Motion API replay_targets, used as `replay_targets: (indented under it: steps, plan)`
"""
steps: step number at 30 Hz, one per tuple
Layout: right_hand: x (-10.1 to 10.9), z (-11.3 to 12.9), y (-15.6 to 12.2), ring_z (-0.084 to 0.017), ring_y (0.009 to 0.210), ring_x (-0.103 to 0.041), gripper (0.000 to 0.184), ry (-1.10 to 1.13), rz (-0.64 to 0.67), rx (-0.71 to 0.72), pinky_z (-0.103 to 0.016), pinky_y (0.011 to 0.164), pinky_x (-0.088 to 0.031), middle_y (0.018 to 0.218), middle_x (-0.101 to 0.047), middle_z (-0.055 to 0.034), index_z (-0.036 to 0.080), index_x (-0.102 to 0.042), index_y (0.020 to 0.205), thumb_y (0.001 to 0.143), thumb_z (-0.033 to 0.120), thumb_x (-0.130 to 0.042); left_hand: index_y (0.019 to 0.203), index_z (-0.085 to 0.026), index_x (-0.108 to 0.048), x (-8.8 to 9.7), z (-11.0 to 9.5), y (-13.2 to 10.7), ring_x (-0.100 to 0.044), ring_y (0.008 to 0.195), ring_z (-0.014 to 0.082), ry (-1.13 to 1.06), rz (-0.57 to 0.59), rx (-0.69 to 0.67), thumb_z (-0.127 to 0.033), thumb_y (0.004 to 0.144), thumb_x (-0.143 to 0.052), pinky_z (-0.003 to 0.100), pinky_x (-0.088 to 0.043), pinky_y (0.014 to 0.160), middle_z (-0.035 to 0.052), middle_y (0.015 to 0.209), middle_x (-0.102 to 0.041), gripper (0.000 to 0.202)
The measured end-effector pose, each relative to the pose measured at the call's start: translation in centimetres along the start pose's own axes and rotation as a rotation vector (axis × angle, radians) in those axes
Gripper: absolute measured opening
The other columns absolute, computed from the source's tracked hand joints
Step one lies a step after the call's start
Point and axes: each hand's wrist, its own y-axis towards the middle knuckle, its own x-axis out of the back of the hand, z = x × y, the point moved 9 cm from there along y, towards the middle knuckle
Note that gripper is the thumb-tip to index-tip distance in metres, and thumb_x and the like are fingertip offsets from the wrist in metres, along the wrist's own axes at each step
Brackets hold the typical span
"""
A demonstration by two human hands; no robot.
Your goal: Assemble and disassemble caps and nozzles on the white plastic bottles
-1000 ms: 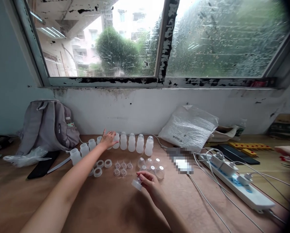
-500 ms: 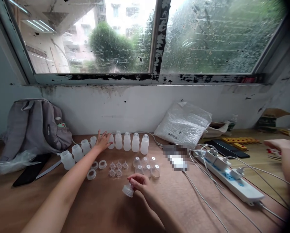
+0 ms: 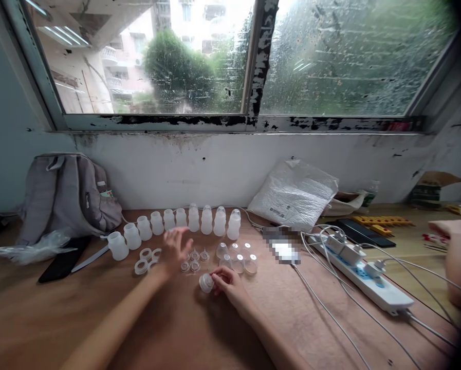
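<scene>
My right hand (image 3: 228, 285) pinches a bottle nipple set in its collar ring (image 3: 206, 282), tilted just above the table. My left hand (image 3: 175, 249), slightly blurred, holds nothing and hovers with fingers apart over the collar rings (image 3: 141, 266), partly hiding them. Beside it lie several loose nipples (image 3: 195, 264), with several clear domed caps (image 3: 238, 263) farther right. Behind the hands runs a curved row of frosted baby bottles: open-necked bottles (image 3: 132, 236) on the left, capped bottles (image 3: 206, 221) on the right.
A grey backpack (image 3: 68, 200), plastic bag (image 3: 37, 246) and black flat object (image 3: 62, 262) are at left. A padded silver envelope (image 3: 294, 192) leans on the wall. At right are a power strip (image 3: 388, 293) with cables and another person's hand (image 3: 452, 236).
My left hand has drawn back from the bottle row towards me, carrying nothing. My right hand still holds the nipple and ring, now turned more sideways. The view has shifted slightly.
</scene>
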Motion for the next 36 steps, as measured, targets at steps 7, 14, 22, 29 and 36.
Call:
replay_targets:
  steps: [7, 14, 22, 29, 36]
  plan:
    - [-0.2, 0.8, -0.3, -0.009, 0.044, -0.042, 0.025, -0.265, -0.025, 0.177, -0.022, 0.042, -0.033, 0.059, -0.053, 0.0017, 0.018, -0.060, 0.076, 0.069, 0.042, -0.059, 0.113, -0.022, -0.043, -1.3, -5.9, -8.9, -0.047, 0.103, 0.0215, -0.281, 0.217, -0.026, -0.035, 0.073, -0.054, 0.036, -0.037, 0.088, 0.0062, 0.110, -0.054, 0.043]
    - [-2.8, 2.3, -1.3, -0.011, 0.052, -0.044, 0.013, -0.644, 0.005, 0.375, -0.023, 0.052, -0.033, 0.056, -0.049, 0.0035, 0.020, -0.054, 0.083, 0.074, 0.029, -0.050, 0.111, -0.020, -0.047, -3.4, -4.2, -9.9, -0.047, 0.101, 0.0251, -0.263, 0.317, 0.062, -0.031, 0.068, -0.056, 0.040, -0.035, 0.087, 0.0075, 0.109, -0.055, 0.045]
    - [-5.8, 1.3, -1.0, -0.017, 0.059, -0.054, 0.027, -1.061, -0.083, 0.393, -0.023, 0.052, -0.029, 0.069, -0.060, -0.0021, 0.022, -0.047, 0.092, 0.072, 0.039, -0.049, 0.104, -0.020, -0.048, -3.7, -2.3, -10.4, -0.049, 0.096, 0.0217, -0.267, 0.314, 0.160, -0.002, 0.057, -0.043, 0.035, -0.036, 0.083, 0.0066, 0.102, -0.058, 0.050]
    - [-5.1, 1.5, -1.0, -0.015, 0.056, -0.050, 0.018, -0.827, -0.070, 0.405, -0.023, 0.053, -0.030, 0.064, -0.055, 0.0004, 0.022, -0.048, 0.079, 0.073, 0.039, -0.051, 0.105, -0.022, -0.045, -3.1, -2.4, -10.0, -0.051, 0.092, 0.0194, -0.340, 0.217, 0.118, -0.005, 0.064, -0.045, 0.033, -0.041, 0.079, 0.0049, 0.098, -0.058, 0.045]
    - [-5.0, 1.9, -0.6, -0.012, 0.054, -0.046, 0.019, -0.688, -0.003, 0.404, -0.023, 0.053, -0.032, 0.060, -0.053, 0.0018, 0.020, -0.050, 0.072, 0.079, 0.037, -0.046, 0.104, -0.022, -0.047, -2.9, -2.5, -9.8, -0.052, 0.092, 0.0196, -0.415, 0.205, 0.092, -0.017, 0.068, -0.055, 0.034, -0.044, 0.080, 0.0044, 0.097, -0.058, 0.037]
